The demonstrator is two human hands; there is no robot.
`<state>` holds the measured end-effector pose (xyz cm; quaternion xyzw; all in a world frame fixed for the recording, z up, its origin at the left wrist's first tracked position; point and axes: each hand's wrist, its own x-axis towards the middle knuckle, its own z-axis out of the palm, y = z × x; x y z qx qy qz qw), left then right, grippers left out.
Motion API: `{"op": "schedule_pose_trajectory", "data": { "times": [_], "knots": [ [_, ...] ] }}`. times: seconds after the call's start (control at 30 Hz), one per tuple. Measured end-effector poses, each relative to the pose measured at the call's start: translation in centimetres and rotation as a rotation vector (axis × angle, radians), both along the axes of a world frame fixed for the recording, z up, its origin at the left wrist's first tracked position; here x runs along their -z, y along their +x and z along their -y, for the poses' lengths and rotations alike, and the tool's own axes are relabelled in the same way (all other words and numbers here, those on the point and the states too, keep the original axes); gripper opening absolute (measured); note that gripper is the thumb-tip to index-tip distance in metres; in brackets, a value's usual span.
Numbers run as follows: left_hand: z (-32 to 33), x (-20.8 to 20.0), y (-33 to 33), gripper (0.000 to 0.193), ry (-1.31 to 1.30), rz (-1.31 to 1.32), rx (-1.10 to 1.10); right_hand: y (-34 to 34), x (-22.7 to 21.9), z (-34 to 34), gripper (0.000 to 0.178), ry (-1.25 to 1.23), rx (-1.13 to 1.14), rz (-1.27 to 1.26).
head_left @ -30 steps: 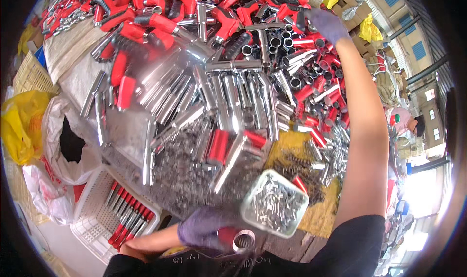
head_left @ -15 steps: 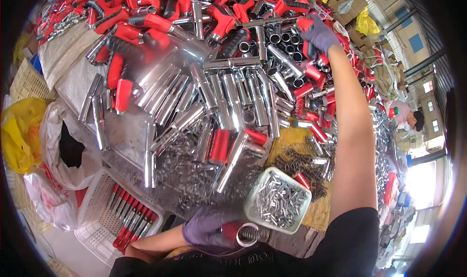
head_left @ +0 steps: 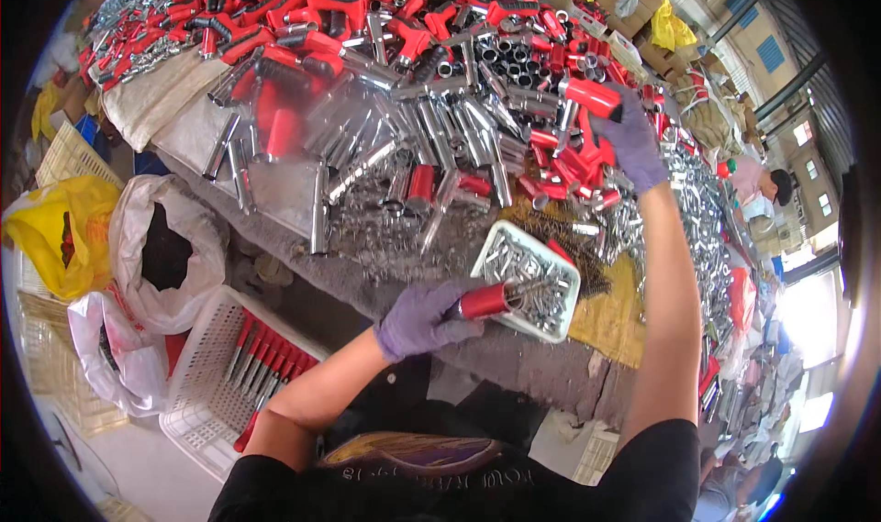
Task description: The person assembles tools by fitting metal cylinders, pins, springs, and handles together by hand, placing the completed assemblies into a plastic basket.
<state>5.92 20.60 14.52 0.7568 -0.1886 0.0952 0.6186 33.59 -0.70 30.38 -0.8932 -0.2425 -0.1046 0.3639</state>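
Observation:
In a purple glove, my left hand [head_left: 424,320] is closed around a red metal tube [head_left: 484,302]. The tube's open end points right, over the edge of a pale tray [head_left: 481,258] of small metal pins [head_left: 537,279], and a coil spring [head_left: 525,290] juts from it. My right hand [head_left: 633,141], also gloved in purple, is closed on a red handle with a black end [head_left: 590,98] at the right side of the heap. Its fingertips are partly hidden. Beneath that hand lie more red parts [head_left: 576,166]. Chrome tubes [head_left: 436,127] are piled to its left.
Red-and-black handles [head_left: 340,4] cover the far side of the table. Dark springs [head_left: 587,261] lie behind the tray. At lower left stand a white basket [head_left: 188,407] with red-and-chrome pieces, a white sack [head_left: 197,247] and a yellow bag [head_left: 78,265]. A person [head_left: 757,187] is far right.
My left hand has risen from beside my body to the tray, carrying the red tube with its spring. My right hand has drawn back toward me with a red handle.

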Motion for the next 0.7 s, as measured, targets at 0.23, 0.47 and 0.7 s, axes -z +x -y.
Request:
{"op": "schedule_pose_trajectory", "data": {
  "times": [0.23, 0.47, 0.7],
  "knots": [
    [2.2, -0.2, -0.2, 0.054, 0.176, 0.078, 0.004, -20.1, -7.3, 8.7, 0.049, -0.136, -0.326, -0.188],
    [7.6, 0.4, -0.7, 0.056, 0.279, 0.322, 0.055, -27.1, -6.7, 12.2, 0.054, -0.323, -0.174, -0.29],
    [11.5, 0.0, -0.1, 0.054, 0.34, 0.359, 0.309, -29.2, -3.0, 15.3, 0.033, -0.799, -0.509, 0.325]
  ]
}}
